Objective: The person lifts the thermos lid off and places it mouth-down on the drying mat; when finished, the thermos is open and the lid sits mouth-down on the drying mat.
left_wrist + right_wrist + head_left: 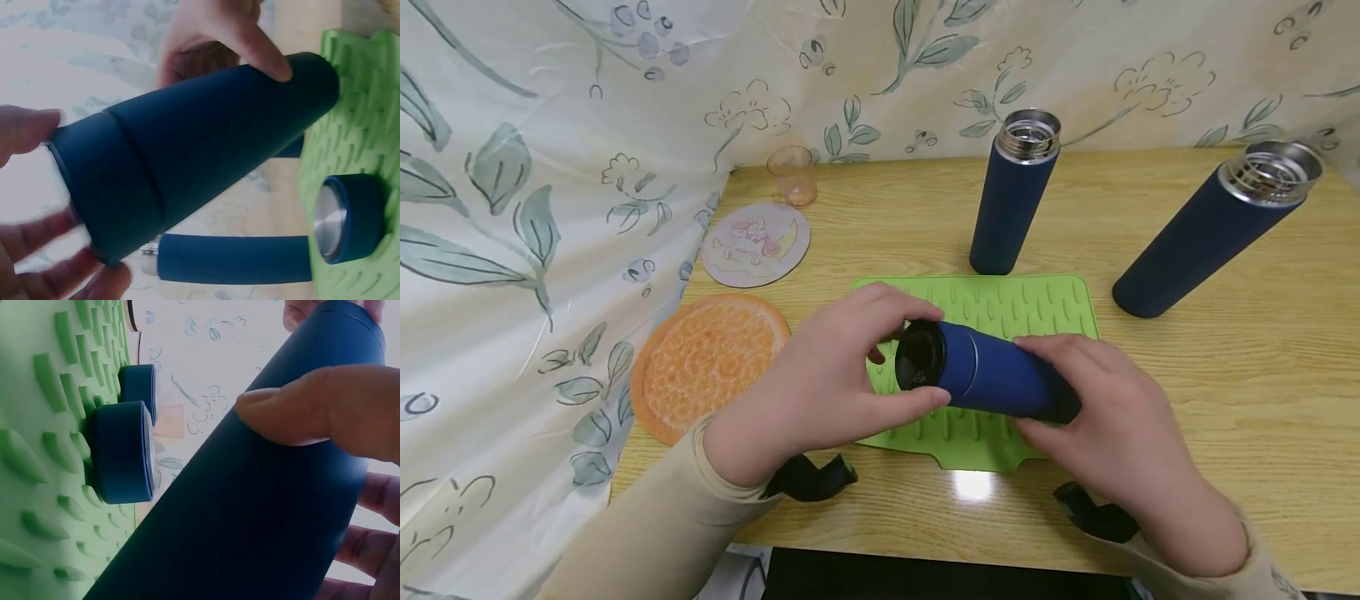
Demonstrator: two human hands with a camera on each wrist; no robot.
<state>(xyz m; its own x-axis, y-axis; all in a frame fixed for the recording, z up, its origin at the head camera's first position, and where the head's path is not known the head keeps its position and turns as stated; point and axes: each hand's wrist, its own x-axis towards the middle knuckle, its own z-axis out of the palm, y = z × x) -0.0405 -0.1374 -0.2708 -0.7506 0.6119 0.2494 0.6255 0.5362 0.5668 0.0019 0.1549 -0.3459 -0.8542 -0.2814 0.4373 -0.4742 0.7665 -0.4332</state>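
Both hands hold a dark blue vacuum flask (1011, 375), tilted on its side above the green mat (1030, 300). Its lid (958, 358) is on, with a thin seam below it and a black disc on its end. The fingers and thumb of my left hand (820, 375) grip the lid. My right hand (1112, 408) wraps round the body towards the base. Two loose blue lids, a nearer lid (122, 453) and a farther lid (137, 381), sit on the mat in the right wrist view; in the head view they are hidden.
Two uncapped blue flasks, a middle flask (1015, 200) and a right flask (1210, 233), stand behind the mat. At left are an orange round mat (715, 358), a unicorn coaster (756, 246) and a clear pinkish cup (793, 175). Floral cloth (887, 75) borders the wooden table (1247, 400).
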